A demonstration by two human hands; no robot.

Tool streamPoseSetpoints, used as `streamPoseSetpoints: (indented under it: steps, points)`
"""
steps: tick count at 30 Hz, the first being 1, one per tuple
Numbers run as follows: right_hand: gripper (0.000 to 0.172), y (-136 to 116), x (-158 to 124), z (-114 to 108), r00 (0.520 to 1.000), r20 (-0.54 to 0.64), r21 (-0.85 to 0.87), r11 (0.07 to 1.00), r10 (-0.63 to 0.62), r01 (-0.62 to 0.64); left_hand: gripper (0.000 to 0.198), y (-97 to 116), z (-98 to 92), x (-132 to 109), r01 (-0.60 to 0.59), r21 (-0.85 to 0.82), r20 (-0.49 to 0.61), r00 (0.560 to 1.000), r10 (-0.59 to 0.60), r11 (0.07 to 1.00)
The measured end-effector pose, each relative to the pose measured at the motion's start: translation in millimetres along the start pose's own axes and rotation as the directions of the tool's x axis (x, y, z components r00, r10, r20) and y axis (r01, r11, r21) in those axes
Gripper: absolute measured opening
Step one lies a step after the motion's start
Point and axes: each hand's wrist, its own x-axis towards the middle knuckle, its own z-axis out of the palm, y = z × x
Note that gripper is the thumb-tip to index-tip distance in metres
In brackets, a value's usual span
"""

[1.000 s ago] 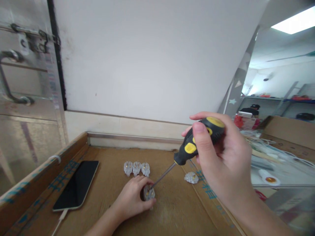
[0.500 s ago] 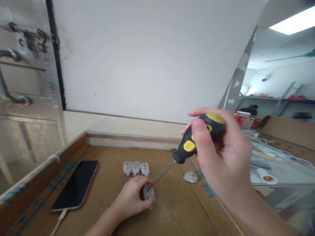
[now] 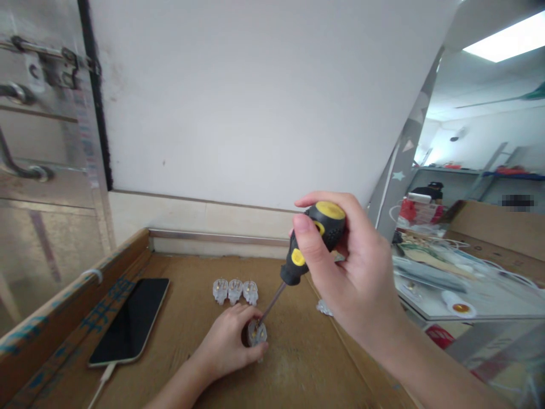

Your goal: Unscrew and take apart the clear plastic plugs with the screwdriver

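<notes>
At the middle of the cardboard-lined tabletop (image 3: 298, 363), the left hand (image 3: 227, 343) is closed around a small clear plug (image 3: 256, 333), pinning it against the surface with the fingers curled close to its top face. The right hand (image 3: 349, 278) is wrapped round the black-and-yellow handle of a screwdriver (image 3: 313, 241), whose shaft slants down and leftward to meet the plug's top. Risk noted: the tip works very near the left fingertips, and if it jumps its seat under pressure it could skid into them or gouge the cardboard. The plug is small and smooth and is held by finger pressure alone, so it could twist or tip. The slanted shaft, in my judgement, makes a slip likelier. Clearances: a row of three plugs (image 3: 235, 291) stands just behind the left hand, near but apart from it. A further plug (image 3: 323, 308) lies to the right, partly hidden by the right hand. A phone (image 3: 128, 321) lies well to the left beside the raised side edge (image 3: 72, 301). Bare surface lies nearer than the held plug and to its right.
</notes>
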Motion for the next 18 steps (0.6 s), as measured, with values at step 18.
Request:
streamPoseSetpoints:
  steps: [18]
  points:
    - [0.022,-5.0,-3.9,-1.6,1.0,0.002,0.006,1.0,-0.01,0.01,0.028,3.5,-2.3,0.6,0.007,0.005,0.019,1.0,-0.007,1.0]
